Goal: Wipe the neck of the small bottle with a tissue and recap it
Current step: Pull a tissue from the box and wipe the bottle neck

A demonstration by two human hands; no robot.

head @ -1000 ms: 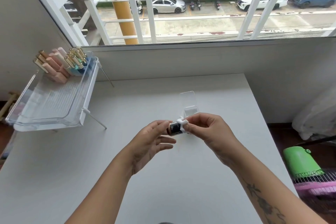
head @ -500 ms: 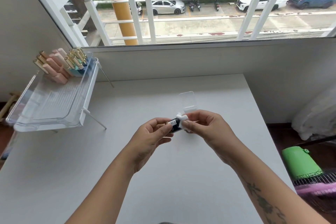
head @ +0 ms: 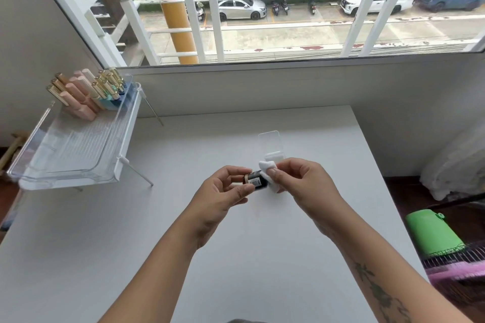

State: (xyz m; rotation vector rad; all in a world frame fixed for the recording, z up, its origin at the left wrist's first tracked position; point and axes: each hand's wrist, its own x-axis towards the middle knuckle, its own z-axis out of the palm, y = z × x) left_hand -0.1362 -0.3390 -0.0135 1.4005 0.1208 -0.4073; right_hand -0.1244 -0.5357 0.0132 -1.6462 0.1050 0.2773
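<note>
A small dark bottle (head: 256,181) with a white barcode label lies sideways above the table, pinched between the thumb and fingers of my left hand (head: 223,196). My right hand (head: 299,183) presses a folded white tissue (head: 270,174) around the bottle's right end, so the neck is hidden under the tissue. The bottle's left end shows a tan band. I cannot see a separate cap.
A small clear plastic box (head: 271,145) with its lid up stands on the white table (head: 131,244) just behind my hands. A clear raised tray (head: 78,155) at the left holds several pink and gold cosmetic tubes (head: 84,94). A green object (head: 433,233) lies on the floor to the right.
My left fingers have closed further around the bottle and turned it, so the barcode label now faces up. The right hand keeps the tissue on the bottle's end and has shifted slightly.
</note>
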